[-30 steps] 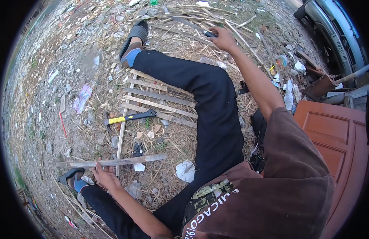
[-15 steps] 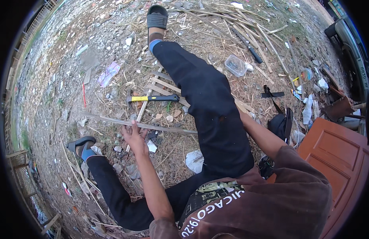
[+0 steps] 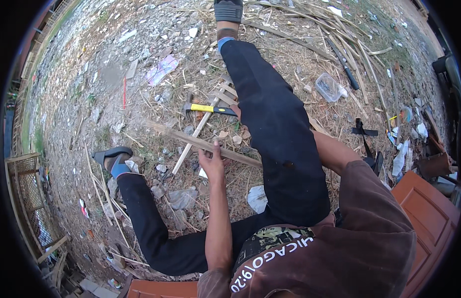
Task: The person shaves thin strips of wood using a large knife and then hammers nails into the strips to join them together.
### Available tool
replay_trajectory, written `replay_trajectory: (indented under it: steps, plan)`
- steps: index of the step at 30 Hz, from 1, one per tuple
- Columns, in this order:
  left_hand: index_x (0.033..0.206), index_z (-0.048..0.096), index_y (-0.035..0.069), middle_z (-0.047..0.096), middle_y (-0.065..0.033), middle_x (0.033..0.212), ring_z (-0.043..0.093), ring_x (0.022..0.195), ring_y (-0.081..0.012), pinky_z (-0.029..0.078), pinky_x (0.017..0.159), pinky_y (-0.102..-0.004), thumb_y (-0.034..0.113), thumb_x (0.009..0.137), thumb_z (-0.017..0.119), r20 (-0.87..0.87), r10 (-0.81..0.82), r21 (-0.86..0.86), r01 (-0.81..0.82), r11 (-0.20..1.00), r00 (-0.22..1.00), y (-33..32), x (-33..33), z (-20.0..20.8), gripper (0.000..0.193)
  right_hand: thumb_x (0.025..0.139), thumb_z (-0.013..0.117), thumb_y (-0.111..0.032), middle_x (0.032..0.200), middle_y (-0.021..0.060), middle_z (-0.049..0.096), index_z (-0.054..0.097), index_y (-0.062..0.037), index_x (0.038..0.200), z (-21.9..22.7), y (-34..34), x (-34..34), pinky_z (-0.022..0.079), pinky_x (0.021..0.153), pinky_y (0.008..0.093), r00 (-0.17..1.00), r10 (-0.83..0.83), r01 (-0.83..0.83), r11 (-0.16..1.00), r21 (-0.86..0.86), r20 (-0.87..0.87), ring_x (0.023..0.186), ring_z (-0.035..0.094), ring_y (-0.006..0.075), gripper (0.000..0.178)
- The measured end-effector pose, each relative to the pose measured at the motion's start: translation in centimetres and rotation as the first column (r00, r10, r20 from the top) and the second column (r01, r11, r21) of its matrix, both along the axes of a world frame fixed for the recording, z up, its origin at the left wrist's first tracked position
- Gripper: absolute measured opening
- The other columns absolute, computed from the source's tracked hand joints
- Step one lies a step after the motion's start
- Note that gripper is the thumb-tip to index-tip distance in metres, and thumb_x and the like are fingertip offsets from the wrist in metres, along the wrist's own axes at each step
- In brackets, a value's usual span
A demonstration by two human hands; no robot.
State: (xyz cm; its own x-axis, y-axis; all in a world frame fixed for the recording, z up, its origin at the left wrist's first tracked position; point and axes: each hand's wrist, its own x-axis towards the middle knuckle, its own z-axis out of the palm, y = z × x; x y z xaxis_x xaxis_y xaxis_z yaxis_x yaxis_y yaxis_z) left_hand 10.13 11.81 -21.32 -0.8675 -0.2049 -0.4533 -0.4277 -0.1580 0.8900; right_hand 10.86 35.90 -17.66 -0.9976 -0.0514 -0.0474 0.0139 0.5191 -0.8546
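in the head view, the left hand (image 3: 213, 164) holds one wooden slat (image 3: 183, 137) mid-scene, left of the right leg (image 3: 285, 129). that leg blocks most of the right hand (image 3: 236, 110); a sliver shows by one hammer (image 3: 203, 108), its grip impossible to tell. far right lie one clear tub (image 3: 330, 88), one dark-handled blade (image 3: 347, 72) and uncountable strips (image 3: 310, 20); near right, one red-brown door (image 3: 426, 211).
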Motion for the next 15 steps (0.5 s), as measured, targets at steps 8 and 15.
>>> replay_trajectory:
  steps: [8, 15]
  plan:
    - [0.121, 0.052, 0.002, 0.063, -0.0056, 0.093, 0.064, 0.072, -0.0126, 0.058, 0.052, -0.025, 0.017, 0.097, 0.063, 0.069, -0.145, 0.186, 0.13, 0.974, 0.987, 4.2, 1.2, 0.3, 0.031, 0.09, 0.06, -0.016, 0.105, 0.0156, 0.065, 0.059, -0.0031, 0.12, -0.5, 3.4, 2.0, 0.046, 0.082, 0.0378, 0.985, 0.135, -0.119, 0.982, 0.145, -0.11, 0.093, 0.062, 0.0296, 0.032]
    - [0.114, 0.056, -0.001, 0.064, -0.0063, 0.091, 0.061, 0.064, -0.0112, 0.051, 0.05, -0.0247, 0.008, 0.093, 0.062, 0.017, -0.28, 0.095, 0.277, 0.956, 0.96, 6.7, 3.2, 0.9, 0.023, 0.086, 0.064, -0.014, 0.101, 0.0147, 0.064, 0.057, -0.0038, 0.123, -1.0, 7.6, 4.2, 0.044, 0.079, 0.039, 0.878, 0.263, -0.091, 0.912, 0.399, -0.401, 0.089, 0.061, 0.0321, 0.038]
